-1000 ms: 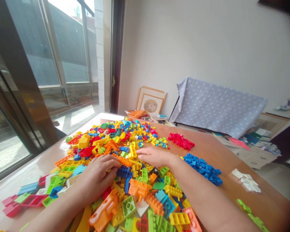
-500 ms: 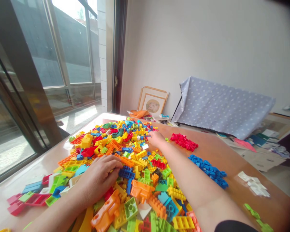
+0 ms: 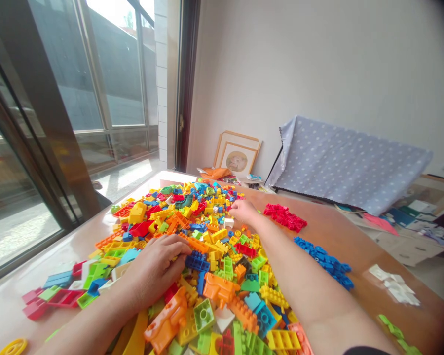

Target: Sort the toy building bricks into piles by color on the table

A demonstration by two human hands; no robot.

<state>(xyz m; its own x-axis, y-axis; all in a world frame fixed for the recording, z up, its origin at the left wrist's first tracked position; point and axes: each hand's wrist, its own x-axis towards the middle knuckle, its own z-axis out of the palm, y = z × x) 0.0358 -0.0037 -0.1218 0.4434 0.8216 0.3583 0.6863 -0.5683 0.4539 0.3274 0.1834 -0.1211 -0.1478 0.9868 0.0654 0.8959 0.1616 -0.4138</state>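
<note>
A big mixed heap of colourful plastic toy bricks (image 3: pixel 218 259) covers the table in front of me. On its near left part rests my left hand (image 3: pixel 161 266), its fingers curled down and close together beside a dark blue brick (image 3: pixel 197 262). Whatever lies under those fingertips is hidden. Farther off, at the right edge of the heap, my right hand (image 3: pixel 244 212) reaches in with thumb and fingers pinched. A small red brick (image 3: pixel 229 208) shows at its fingertips. Just below them lies a white brick (image 3: pixel 228 223).
Right of the heap, separate groups of red bricks (image 3: pixel 284 217), blue bricks (image 3: pixel 323 261), white bricks (image 3: pixel 394 284) and light green bricks (image 3: pixel 395 333) lie on the brown table (image 3: pixel 370 315). A yellow ring (image 3: pixel 14 347) is at the near left. Beyond stands a dotted cloth cover (image 3: pixel 350 162).
The view has shifted slightly, so everything sits a little farther right. My right fingertips have stirred slightly at the heap's edge, and the white brick below them looks tilted. My left hand stays put.
</note>
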